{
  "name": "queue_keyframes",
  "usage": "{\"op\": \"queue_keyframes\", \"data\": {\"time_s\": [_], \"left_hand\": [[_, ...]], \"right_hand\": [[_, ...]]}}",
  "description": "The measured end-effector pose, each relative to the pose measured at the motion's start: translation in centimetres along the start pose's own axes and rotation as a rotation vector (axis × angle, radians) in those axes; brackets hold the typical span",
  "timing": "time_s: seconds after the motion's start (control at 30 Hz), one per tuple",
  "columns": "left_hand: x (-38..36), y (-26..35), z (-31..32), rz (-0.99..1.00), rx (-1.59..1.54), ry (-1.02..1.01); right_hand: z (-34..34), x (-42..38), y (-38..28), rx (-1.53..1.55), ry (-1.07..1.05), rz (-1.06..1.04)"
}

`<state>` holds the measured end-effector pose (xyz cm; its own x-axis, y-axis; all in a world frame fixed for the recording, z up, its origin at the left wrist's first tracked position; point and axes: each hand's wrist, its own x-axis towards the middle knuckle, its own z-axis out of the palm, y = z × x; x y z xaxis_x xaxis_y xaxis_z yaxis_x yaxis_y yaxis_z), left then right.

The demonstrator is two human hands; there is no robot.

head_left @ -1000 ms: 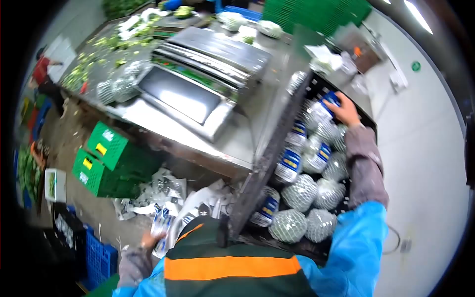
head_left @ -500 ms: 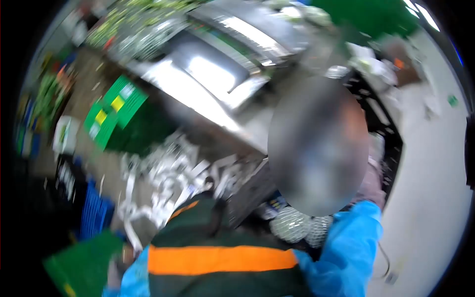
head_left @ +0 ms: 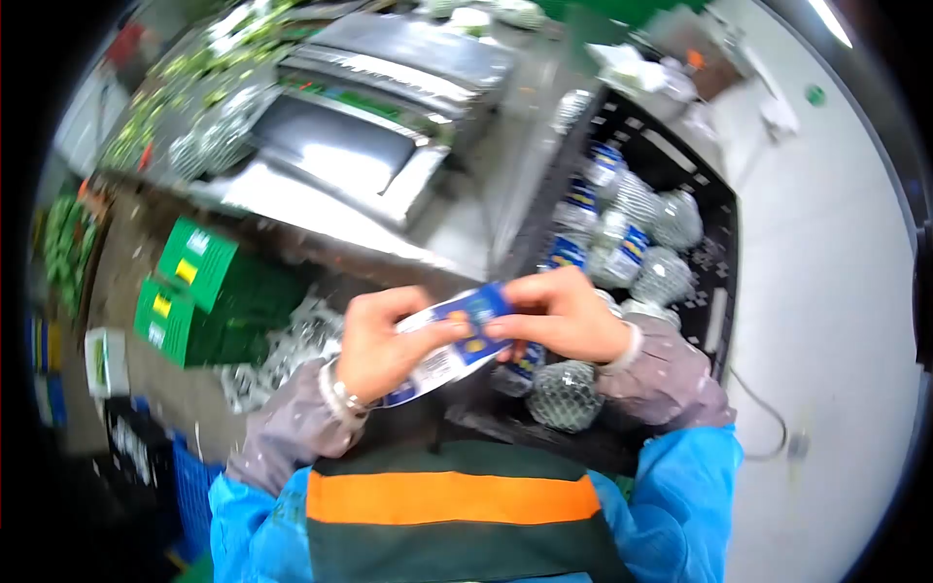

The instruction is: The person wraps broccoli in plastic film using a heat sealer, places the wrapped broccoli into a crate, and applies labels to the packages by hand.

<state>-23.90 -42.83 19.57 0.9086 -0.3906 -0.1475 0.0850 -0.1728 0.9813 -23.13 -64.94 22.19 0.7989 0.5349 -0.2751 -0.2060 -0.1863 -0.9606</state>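
Note:
Between both hands, in front of my apron, is a blue-and-white printed label point(head_left: 476, 325) with orange pictures and a barcode. My left hand point(head_left: 377, 340) pinches its left part, thumb on top. My right hand point(head_left: 573, 313) is closed on its right end between thumb and fingers. Just past my right hand stands a black crate point(head_left: 721, 219) holding several net-wrapped round items point(head_left: 663, 275), some with blue labels. One netted item point(head_left: 564, 396) lies in the crate's near end, below my right hand.
At upper left, a metal wrapping machine point(head_left: 335, 146) stands on a steel table, with leafy green vegetables point(head_left: 209, 73) behind it. Green boxes point(head_left: 199, 257) and a heap of white strips point(head_left: 292, 355) are at left. A cable point(head_left: 777, 418) lies on the pale floor at right.
My left hand has come up from the lower left and my right hand back from the crate; both now hold the label. The view has shifted, showing more of the crate's contents.

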Motion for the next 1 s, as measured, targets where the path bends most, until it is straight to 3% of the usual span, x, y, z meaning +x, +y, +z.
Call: {"op": "queue_keyframes", "data": {"time_s": [0.03,0.1,0.17,0.2,0.23,0.3,0.37,0.4,0.43,0.5,0.57,0.63,0.67,0.73,0.77,0.8,0.83,0.9,0.93,1.0], "left_hand": [[0.2,0.3,0.2,-0.108,0.044,0.030],[0.0,-1.0,0.9,-0.095,-0.094,-0.096],[-0.7,-1.9,0.1,-0.161,0.108,-0.177],[-1.0,-2.1,-0.5,-0.209,0.124,-0.198],[-1.3,-2.8,-1.1,-0.225,0.176,-0.187],[-1.7,-4.9,-2.5,-0.200,0.061,-0.132],[-1.6,-4.9,-3.2,-0.285,-0.113,-0.045],[-1.7,-5.2,-3.9,-0.350,-0.049,-0.061],[-1.9,-5.7,-4.6,-0.418,0.014,-0.073],[-2.9,-7.1,-5.7,-0.487,0.162,-0.108],[-3.5,-7.9,-5.7,-0.318,-0.053,0.035],[-2.8,-7.2,-5.9,-0.375,0.008,0.128],[-2.2,-6.6,-5.2,-0.312,-0.019,0.179],[0.2,-4.6,-4.0,-0.087,-0.072,0.093],[1.5,-2.0,-2.7,0.062,-0.038,0.057],[2.6,-0.3,-1.9,0.146,0.004,0.009],[3.4,0.8,-1.1,0.163,0.025,-0.038],[5.2,2.2,0.8,0.222,0.008,-0.067],[5.7,2.9,1.8,0.214,-0.019,-0.096],[6.5,3.2,2.8,0.197,-0.021,-0.155]], "right_hand": [[-0.3,-0.2,0.6,0.024,0.046,-0.043],[-3.0,-0.1,1.0,-0.003,0.135,0.013],[-10.4,0.7,2.1,-0.274,0.393,-0.138],[-16.1,1.3,4.6,-0.554,0.586,-0.284],[-19.4,0.7,4.2,-0.400,0.663,-0.317],[-28.0,0.1,7.0,-0.757,0.888,-0.144],[-32.5,0.5,10.4,-1.021,1.050,-0.081],[-34.7,1.1,13.1,-1.085,0.972,0.001],[-35.9,1.6,14.9,-1.147,0.891,0.082],[-32.4,1.3,13.7,-1.259,0.997,0.365],[-31.4,1.5,14.0,-1.126,1.206,0.208],[-30.7,0.9,16.0,-1.290,0.817,0.163],[-30.8,0.8,16.5,-1.263,0.825,0.156],[-29.5,0.8,15.2,-1.251,0.926,0.059],[-27.4,1.3,13.3,-1.212,1.034,-0.143],[-25.3,1.9,11.4,-0.985,1.030,-0.338],[-21.5,1.9,8.5,-0.607,0.894,-0.303],[-13.8,0.7,3.4,0.053,0.350,-0.335],[-10.8,0.2,3.1,0.217,0.129,-0.266],[-6.0,-1.6,1.1,0.163,-0.036,-0.148]]}}
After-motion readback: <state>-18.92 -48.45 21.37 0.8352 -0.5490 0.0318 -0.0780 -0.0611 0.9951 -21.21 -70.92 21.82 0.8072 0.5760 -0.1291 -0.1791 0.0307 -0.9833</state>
